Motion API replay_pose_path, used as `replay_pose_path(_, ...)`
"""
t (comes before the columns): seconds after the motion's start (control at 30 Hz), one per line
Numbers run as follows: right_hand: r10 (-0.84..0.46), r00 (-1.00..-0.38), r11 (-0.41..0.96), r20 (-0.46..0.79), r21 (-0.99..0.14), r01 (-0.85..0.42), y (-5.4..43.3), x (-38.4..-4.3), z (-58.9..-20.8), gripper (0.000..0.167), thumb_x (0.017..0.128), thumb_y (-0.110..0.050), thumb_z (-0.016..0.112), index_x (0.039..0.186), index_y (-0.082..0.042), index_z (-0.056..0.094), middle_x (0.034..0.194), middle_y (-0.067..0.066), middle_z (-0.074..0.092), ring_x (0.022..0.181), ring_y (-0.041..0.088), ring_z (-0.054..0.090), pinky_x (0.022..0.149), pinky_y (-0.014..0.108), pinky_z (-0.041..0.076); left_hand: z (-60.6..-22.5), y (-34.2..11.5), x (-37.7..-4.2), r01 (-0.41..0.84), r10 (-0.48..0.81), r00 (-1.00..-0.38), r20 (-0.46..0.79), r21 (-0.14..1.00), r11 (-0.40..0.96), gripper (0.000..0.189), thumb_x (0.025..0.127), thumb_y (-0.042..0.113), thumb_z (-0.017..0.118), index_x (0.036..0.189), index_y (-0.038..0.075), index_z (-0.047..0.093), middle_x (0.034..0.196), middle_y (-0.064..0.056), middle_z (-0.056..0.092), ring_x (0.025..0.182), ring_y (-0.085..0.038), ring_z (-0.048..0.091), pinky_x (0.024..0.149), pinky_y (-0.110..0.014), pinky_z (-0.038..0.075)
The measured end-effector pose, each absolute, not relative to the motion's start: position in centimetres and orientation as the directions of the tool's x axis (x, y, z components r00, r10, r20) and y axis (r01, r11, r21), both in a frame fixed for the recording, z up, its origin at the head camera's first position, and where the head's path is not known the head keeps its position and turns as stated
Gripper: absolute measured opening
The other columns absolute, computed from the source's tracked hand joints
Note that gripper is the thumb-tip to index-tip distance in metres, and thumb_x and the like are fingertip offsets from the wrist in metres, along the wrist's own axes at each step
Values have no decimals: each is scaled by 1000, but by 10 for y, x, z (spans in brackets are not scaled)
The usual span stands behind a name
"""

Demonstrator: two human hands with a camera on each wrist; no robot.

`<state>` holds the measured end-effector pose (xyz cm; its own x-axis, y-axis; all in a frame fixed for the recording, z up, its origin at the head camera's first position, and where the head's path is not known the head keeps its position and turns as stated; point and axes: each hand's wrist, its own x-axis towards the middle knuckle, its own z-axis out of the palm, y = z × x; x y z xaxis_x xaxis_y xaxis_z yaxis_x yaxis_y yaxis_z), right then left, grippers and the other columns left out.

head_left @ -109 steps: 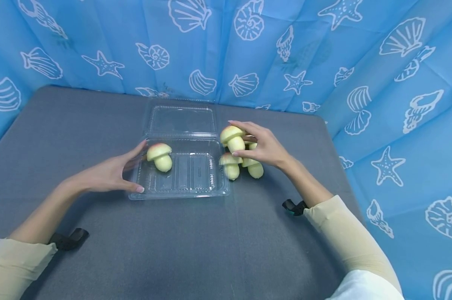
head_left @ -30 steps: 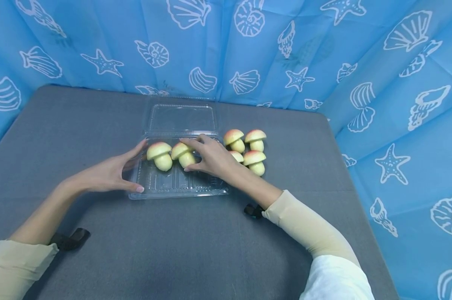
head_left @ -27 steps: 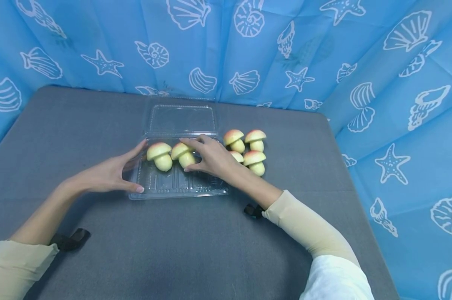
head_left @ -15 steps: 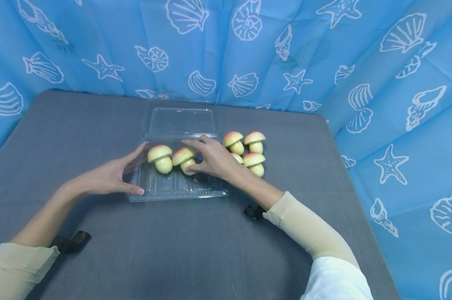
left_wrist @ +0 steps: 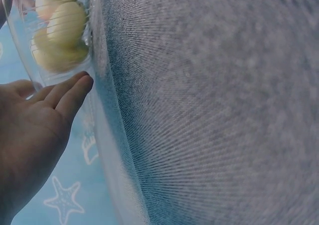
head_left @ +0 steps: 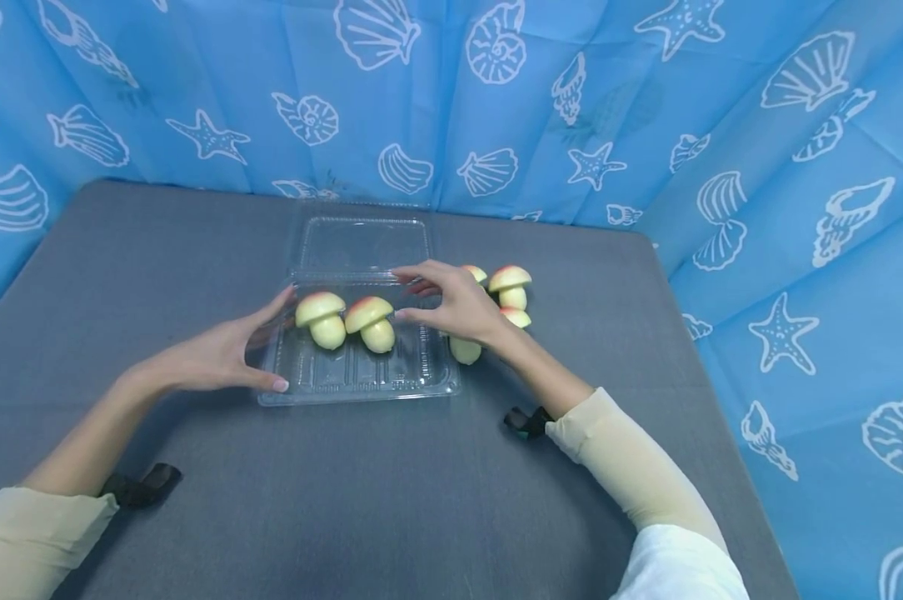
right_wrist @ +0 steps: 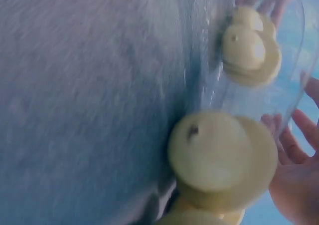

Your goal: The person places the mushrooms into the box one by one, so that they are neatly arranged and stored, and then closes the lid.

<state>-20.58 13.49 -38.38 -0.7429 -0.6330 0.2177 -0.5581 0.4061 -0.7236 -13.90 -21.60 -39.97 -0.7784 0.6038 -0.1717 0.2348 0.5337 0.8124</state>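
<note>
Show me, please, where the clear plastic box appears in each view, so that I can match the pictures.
Head: the box lies just left of centre.
Left wrist: box in the top left corner, partly cut off.
Right wrist: box at upper right, partly cut off.
Shared landmark: yellow mushrooms inside it.

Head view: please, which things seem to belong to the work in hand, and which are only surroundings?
Seem part of the work:
clear open container
two mushroom-shaped pieces inside
four similar pieces beside it, some partly hidden
left hand and right hand

Only surroundings:
grey table
blue shell-print curtain
black wrist bands
</note>
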Motion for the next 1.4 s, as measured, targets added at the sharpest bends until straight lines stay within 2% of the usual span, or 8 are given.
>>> replay_pose_path(0.23,-608,-756,384,241,-744,-546,156,-210,-379,54,85,-16,80,134,-5,61,122,17,64,108,32,65,95,41,54,-399,-217,-139,236,607,-776,-172,813,532,125,79,30,85,159,24,-11,166,-13,-6,144,-47,24,113,-63,24)
replay_pose_path(0.3,-598,-763,378,246,-752,-539,159,-204,-369,52,85,-9,79,133,-1,61,121,21,63,108,37,64,95,46,54,-400,-217,-140,235,607,-775,-176,812,535,125,80,30,85,159,24,-11,166,-13,-7,144,-48,23,114,-63,23)
replay_pose_path(0.47,-570,-777,367,267,-763,-531,168,-190,-344,48,84,4,76,128,8,60,118,25,63,106,46,63,96,52,52,-400,-216,-141,229,602,-777,-184,809,541,125,80,30,85,159,25,-11,166,-12,-7,144,-47,24,114,-63,24)
replay_pose_path(0.67,-545,-777,380,316,-732,-565,186,-191,-345,44,83,7,75,125,8,63,116,26,64,104,47,63,92,56,53,-398,-215,-141,225,606,-773,-187,813,537,125,80,29,85,159,23,-12,166,-14,-8,143,-48,24,113,-64,24)
replay_pose_path(0.87,-524,-759,375,386,-696,-612,205,-193,-344,38,82,11,74,119,11,65,113,30,64,101,46,63,90,54,54,-397,-215,-141,230,606,-773,-187,808,542,126,79,30,85,159,22,-13,165,-17,-7,142,-51,24,112,-65,25)
replay_pose_path(1.17,-467,-770,449,435,-633,-631,233,-195,-343,35,82,11,74,116,8,68,112,26,66,102,43,63,91,56,52,-399,-215,-141,225,600,-778,-185,810,541,126,79,28,85,159,24,-12,165,-16,-7,142,-50,25,113,-64,24)
replay_pose_path(1.4,-429,-807,502,406,-635,-587,245,-193,-347,35,83,11,72,118,9,66,114,28,65,104,45,61,94,52,52,-397,-215,-140,222,595,-781,-190,806,548,127,78,31,86,159,24,-12,165,-18,-7,142,-51,25,112,-64,25)
